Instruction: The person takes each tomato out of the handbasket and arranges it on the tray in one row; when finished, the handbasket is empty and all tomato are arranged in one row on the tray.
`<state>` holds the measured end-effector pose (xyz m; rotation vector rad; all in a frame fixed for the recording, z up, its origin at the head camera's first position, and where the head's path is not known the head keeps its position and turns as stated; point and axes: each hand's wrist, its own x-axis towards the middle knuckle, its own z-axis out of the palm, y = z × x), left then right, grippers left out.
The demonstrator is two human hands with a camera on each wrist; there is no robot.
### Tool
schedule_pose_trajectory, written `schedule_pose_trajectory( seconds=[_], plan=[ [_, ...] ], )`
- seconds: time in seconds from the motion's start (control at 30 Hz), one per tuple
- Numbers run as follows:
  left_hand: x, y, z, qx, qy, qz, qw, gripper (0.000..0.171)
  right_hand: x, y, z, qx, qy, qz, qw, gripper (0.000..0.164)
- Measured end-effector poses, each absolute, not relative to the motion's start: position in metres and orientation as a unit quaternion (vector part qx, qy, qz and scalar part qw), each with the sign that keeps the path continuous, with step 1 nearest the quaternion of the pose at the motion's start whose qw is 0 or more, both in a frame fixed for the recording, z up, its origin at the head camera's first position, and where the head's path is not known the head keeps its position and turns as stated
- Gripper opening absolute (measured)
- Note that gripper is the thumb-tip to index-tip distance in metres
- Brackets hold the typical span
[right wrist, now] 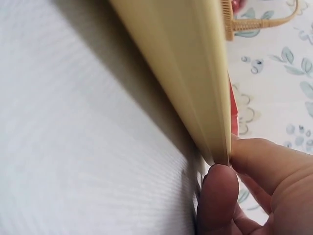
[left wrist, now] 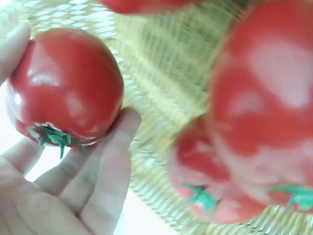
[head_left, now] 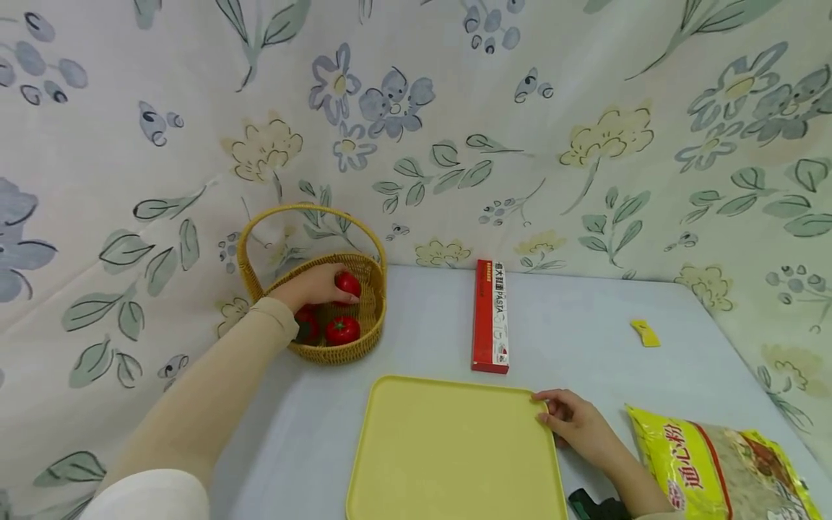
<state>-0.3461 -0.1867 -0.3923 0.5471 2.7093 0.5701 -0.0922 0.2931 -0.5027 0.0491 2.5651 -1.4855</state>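
At the back left stands a woven basket (head_left: 370, 307) with a tall arched handle. My left hand (head_left: 312, 283) reaches into it and grips a red tomato (head_left: 347, 284). In the left wrist view, thumb and fingers curl around this tomato (left wrist: 68, 83), its green stem toward the palm. Other tomatoes (head_left: 342, 330) lie beside it in the basket, one partly hidden by the wrist. At the far right corner of a yellow tray (head_left: 455, 448), my right hand (head_left: 581, 426) pinches the rim. The right wrist view shows thumb and finger on the tray's edge (right wrist: 195, 63).
A red and white pasta box (head_left: 490, 318) lies behind the tray. On the right are a small yellow packet (head_left: 645, 334) and, nearer, a large yellow bag (head_left: 728, 469) of dry noodles. Floral cloth (head_left: 455, 166) hangs along the table's back edge.
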Motion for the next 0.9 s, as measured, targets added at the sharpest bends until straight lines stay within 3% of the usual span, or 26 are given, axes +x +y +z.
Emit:
schedule_pose_trajectory(
  seconds=[0.27, 0.53, 0.73, 0.9],
  plan=[
    [-0.322, -0.182, -0.365, 0.210, 0.937, 0.251, 0.123, 0.076, -0.092, 0.292, -0.500, 0.016, 0.868, -0.488, 0.090, 0.030],
    [-0.275, -0.166, -0.342, 0.222, 0.921, 0.305, 0.094, 0.076, -0.091, 0.298, -0.501, -0.006, 0.875, -0.478, 0.079, 0.031],
    [-0.233, -0.151, -0.341, 0.247, 0.901, 0.348, 0.080, 0.068, -0.090, 0.298, -0.502, -0.012, 0.873, -0.482, 0.075, 0.031],
    [-0.202, -0.137, -0.353, 0.270, 0.885, 0.371, 0.083, 0.073, -0.091, 0.296, -0.502, -0.014, 0.872, -0.484, 0.070, 0.030]
  ],
)
